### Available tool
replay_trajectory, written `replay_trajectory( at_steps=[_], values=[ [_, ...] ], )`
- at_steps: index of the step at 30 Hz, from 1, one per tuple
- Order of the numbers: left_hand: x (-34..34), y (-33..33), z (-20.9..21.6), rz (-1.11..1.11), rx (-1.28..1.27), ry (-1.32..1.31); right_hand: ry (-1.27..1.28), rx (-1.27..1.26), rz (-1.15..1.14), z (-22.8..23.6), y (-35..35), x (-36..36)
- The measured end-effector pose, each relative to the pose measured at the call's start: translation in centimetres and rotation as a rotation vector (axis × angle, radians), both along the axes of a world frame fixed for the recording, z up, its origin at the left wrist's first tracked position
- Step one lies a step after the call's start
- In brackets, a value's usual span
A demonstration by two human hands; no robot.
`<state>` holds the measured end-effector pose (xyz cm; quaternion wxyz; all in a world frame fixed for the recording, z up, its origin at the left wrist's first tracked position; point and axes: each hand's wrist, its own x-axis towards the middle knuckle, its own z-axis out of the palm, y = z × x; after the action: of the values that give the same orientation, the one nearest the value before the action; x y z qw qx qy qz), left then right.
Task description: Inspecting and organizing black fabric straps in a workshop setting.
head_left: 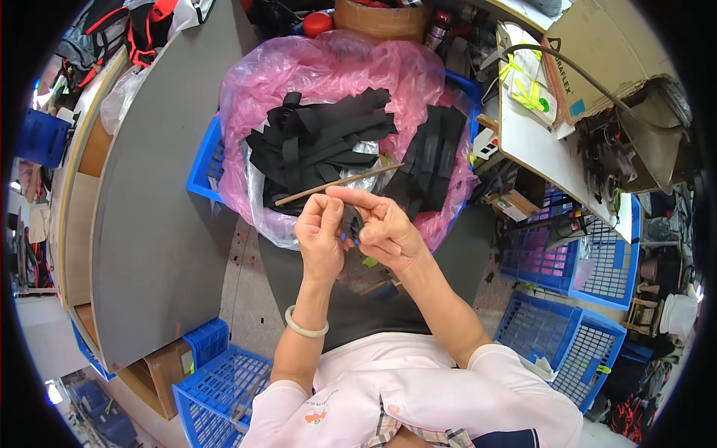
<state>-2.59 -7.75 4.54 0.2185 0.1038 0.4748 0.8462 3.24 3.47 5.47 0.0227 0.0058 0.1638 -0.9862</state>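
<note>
Risk: the piece (352,222) may slip if either pinch loosens, dropping among the strips (328,142).
Piece: between your left hand (321,231) and right hand (392,233), touching both.
Left hand: thumb and fingers nearly closed, pinching it.
Right hand: fingers curled in, holding it too.
Stick (373,174): just beyond your fingertips; contact unclear.

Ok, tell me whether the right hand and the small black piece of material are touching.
Touching. The head view shows bent fingers of the right hand against the small black piece of material, with no gap visible.
</note>
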Motion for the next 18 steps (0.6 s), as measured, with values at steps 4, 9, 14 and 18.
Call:
replay_trajectory(
  at_steps=[4, 9, 14, 18],
  values=[
    [0.2, 0.0, 0.6, -0.045, 0.041, 0.015, 0.091, 0.000, 0.005, -0.5, 0.2, 0.1],
    [0.4, -1.1, 2.5, 0.025, 0.030, 0.004, 0.033, 0.093, 0.032, -0.3, 1.3, -0.2],
    [0.2, -3.4, 3.1, -0.123, -0.234, 0.299, 0.009, 0.208, -0.036, 1.2, 1.5, 0.4],
    [0.8, -3.1, 3.5, -0.102, -0.405, 0.362, -0.035, 0.445, -0.134, 1.4, 1.7, 0.8]
  ],
)
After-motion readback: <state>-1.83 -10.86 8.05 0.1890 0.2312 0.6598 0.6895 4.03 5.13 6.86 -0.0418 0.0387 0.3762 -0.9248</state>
